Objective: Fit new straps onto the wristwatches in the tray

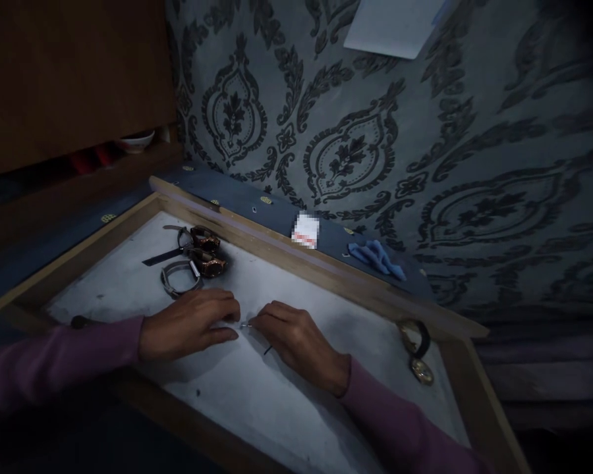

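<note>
My left hand (190, 324) hovers over the white floor of a wooden tray (326, 271), thumb and fingers apart with nothing between them. Close to its right, my right hand (294, 336) pinches a small shiny metal piece (246, 324) at its fingertips. A thin dark end (268, 350) shows below that palm; whether it belongs to the same piece, I cannot tell. Just beyond my left hand lies a group of wristwatches: a strapped one with a silvery edge (180, 276) and several with brown-gold cases (210, 264). The room is dim.
At the tray's right end lie a watch with a dark strap (415, 339) and a round gold watch face (422, 370). Behind the tray's far rim are a white packet (305, 230) and a crumpled blue cloth (377, 258), before a patterned wall. A wooden cabinet (74, 72) stands left.
</note>
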Action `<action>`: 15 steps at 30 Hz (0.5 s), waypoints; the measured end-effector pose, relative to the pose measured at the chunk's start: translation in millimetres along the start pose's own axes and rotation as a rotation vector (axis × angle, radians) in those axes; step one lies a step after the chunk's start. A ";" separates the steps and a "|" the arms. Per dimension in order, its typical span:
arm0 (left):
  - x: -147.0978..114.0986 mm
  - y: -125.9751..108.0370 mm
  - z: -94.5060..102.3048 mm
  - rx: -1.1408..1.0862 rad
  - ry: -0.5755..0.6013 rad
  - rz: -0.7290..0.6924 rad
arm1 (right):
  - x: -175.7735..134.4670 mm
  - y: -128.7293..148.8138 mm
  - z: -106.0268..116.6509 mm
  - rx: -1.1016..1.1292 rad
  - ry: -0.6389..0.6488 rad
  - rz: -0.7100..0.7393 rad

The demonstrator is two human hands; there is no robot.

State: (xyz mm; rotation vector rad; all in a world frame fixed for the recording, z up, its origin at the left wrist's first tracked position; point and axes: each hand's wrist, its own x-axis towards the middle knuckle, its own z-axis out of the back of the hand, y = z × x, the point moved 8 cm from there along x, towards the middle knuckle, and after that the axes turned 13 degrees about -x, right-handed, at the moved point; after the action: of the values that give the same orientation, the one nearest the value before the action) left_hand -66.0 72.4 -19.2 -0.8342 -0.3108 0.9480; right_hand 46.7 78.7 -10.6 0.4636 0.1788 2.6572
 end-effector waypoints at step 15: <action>18.9 -2.0 -0.3 -0.535 -0.151 -0.078 | -22.7 -31.8 -8.0 0.953 -0.250 -0.713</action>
State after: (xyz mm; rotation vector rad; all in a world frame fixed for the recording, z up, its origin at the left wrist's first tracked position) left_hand -54.0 87.0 -20.0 -1.2292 -0.7437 0.8657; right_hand 75.7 96.9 -31.0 0.8114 1.2790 1.6597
